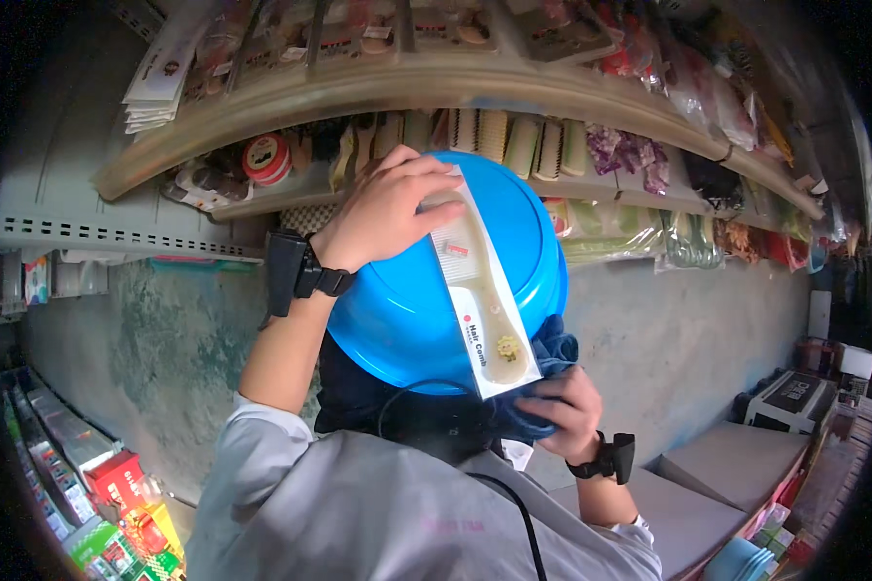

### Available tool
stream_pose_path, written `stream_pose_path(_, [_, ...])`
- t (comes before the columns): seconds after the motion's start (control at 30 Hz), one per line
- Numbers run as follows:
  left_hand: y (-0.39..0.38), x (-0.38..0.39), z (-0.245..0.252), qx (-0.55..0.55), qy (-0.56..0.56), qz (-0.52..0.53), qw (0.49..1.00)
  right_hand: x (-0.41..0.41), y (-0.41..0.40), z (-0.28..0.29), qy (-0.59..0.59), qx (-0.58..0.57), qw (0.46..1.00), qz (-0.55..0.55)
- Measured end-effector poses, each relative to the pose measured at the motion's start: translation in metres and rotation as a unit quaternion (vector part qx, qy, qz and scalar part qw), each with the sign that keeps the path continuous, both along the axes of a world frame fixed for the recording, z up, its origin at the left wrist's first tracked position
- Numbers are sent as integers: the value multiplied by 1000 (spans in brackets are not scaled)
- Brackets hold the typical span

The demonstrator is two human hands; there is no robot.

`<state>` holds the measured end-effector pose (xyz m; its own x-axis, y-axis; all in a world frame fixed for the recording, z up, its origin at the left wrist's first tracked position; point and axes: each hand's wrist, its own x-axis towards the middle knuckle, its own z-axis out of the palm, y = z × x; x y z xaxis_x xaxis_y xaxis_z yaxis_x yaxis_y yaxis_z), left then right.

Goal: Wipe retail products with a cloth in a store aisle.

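Note:
A pale comb in flat white packaging (472, 283) lies slanted across the upturned base of a bright blue plastic basin (530, 240). The pack bears printing and a small red-and-white sticker. My left hand (400, 207) holds its upper end, with the thumb over the comb's teeth. Bunched in my right hand (570, 407) is a dark blue cloth (552, 356), just beside the pack's lower end and the basin's rim. Both wrists wear black straps with dark modules.
Curved upper shelf (421, 80) carries packaged goods; the shelf below has several hairbrushes (523, 149), a round red tin (267, 160) and purple scrunchies (628, 152). Green bagged items (610, 229) hang beneath. Cardboard boxes (734, 465) stand at right, stocked racks (65, 465) at lower left.

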<state>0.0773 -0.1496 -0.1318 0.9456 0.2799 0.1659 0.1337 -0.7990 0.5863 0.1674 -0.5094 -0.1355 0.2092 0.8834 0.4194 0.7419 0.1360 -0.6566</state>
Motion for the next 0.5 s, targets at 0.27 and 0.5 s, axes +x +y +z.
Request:
stream_pose_path(0.27, [-48,-15,40,113,-85,-54,989,8,-33,-39,490,27,816,-306])
stream_pose_path(0.5, [-144,-44,57,167,-116,-123,971,46,-11,-14,754,162,614,-167])
